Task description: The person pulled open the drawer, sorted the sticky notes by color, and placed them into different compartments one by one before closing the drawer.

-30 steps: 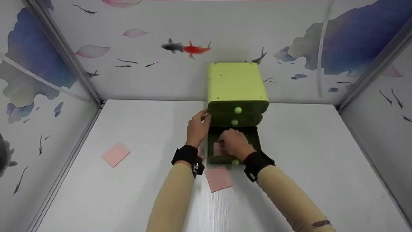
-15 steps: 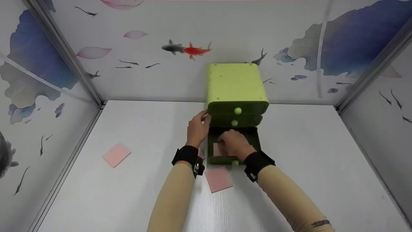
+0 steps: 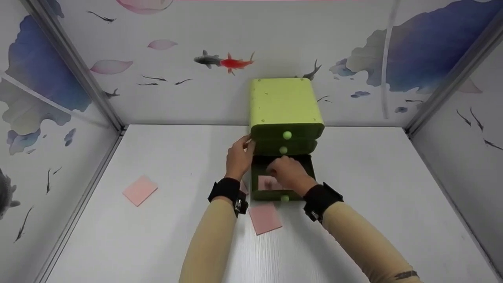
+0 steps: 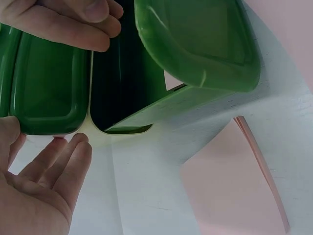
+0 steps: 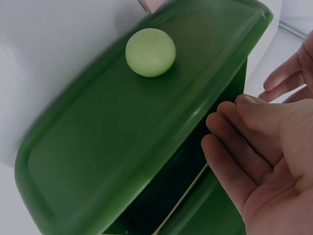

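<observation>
A small lime-green cabinet point(image 3: 285, 100) with dark green drawers stands against the back wall. Its bottom drawer point(image 3: 271, 195) is pulled out, and pink paper point(image 3: 262, 182) lies inside. My left hand point(image 3: 239, 159) touches the cabinet's left side, its fingers fairly straight along the edge by the middle drawer point(image 4: 49, 83). Over the bottom drawer is my right hand point(image 3: 289, 173), fingers loosely bent with nothing between them. Just in front of the drawer lies a pink sticky-note pad point(image 3: 265, 219). Another pink pad point(image 3: 244, 188) shows beside the drawer, partly hidden by my left wrist.
One more pink pad point(image 3: 140, 190) lies at the left of the white table point(image 3: 365, 220). Patterned walls point(image 3: 220, 98) enclose the table at the back and both sides. Round pale-green knobs point(image 5: 150, 52) stick out from the drawer fronts.
My right hand has let go of the pink paper in the drawer and risen slightly, drawing back a little to the right. My left hand stays at the cabinet's side.
</observation>
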`<state>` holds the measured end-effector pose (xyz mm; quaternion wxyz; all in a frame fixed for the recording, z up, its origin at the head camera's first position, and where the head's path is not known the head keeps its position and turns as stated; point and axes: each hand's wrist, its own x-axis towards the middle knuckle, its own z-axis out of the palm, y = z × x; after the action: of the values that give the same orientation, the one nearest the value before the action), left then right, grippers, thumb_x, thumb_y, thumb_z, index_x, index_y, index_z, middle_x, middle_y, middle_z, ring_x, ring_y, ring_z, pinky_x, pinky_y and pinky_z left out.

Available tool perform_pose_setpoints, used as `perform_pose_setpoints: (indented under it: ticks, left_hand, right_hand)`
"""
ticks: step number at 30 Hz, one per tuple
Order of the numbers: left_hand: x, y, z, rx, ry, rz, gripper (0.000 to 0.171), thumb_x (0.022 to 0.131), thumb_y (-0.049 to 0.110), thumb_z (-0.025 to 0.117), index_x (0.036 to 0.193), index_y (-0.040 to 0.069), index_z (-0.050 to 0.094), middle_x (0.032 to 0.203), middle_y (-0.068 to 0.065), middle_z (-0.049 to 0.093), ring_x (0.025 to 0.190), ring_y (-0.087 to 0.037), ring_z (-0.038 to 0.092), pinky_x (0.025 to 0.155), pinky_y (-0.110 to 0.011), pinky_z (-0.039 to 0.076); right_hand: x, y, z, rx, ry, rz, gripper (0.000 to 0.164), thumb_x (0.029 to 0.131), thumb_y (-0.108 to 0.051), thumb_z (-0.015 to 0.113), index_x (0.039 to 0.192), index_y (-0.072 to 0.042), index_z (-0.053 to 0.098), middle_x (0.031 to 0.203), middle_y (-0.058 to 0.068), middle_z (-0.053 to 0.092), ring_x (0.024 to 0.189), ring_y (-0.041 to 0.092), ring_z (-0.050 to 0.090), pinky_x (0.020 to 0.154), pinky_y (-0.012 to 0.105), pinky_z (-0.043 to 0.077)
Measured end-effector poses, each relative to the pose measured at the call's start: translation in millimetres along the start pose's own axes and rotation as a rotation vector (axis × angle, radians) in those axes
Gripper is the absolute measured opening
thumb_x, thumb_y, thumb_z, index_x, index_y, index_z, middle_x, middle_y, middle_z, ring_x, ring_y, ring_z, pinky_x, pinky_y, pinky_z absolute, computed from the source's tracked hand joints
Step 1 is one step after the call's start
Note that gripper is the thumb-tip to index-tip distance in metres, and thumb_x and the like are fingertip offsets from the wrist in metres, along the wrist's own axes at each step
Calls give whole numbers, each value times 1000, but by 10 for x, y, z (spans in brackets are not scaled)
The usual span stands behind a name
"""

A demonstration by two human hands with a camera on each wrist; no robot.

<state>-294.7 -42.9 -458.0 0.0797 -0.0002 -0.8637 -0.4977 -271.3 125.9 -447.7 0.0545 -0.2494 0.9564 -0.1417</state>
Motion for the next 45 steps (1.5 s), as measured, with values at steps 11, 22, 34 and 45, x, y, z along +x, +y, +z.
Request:
perform_pose_setpoints:
  ticks: [11,22,34,45]
  left_hand:
    - [0,-8,-2,-9,-16,-19,40,103,34,47,139,20,55,128,-9,66,102,-21,69,89,-40,54]
    - [-22,24,-20,-6,-17,-21,39,103,32,48,139,19,55,127,-9,67,104,-24,69,90,-43,53]
    - [-1,3,-20,-8,-4,-6,38,103,31,48,138,19,56,127,-9,67,105,-23,69,91,-42,52]
    - [4,13,-26,-3,-19,-14,39,104,33,47,139,18,55,128,-10,66,105,-23,68,90,-41,53]
  right_hand:
    - [-160,-92,-118,13,73,-109,16,93,-7,63,96,-13,78,92,1,75,78,13,66,75,36,57]
    - [-424,-344,-36,26,76,-298,16,91,-6,66,97,-16,77,87,-3,74,77,10,66,71,28,56]
    - [-606,-545,255,-61,-181,-339,24,87,-12,73,111,-13,75,106,2,75,96,16,70,83,32,57]
    - [-698,-481,535,-344,-144,-378,36,87,-20,73,122,-15,66,121,2,68,106,18,65,83,30,56]
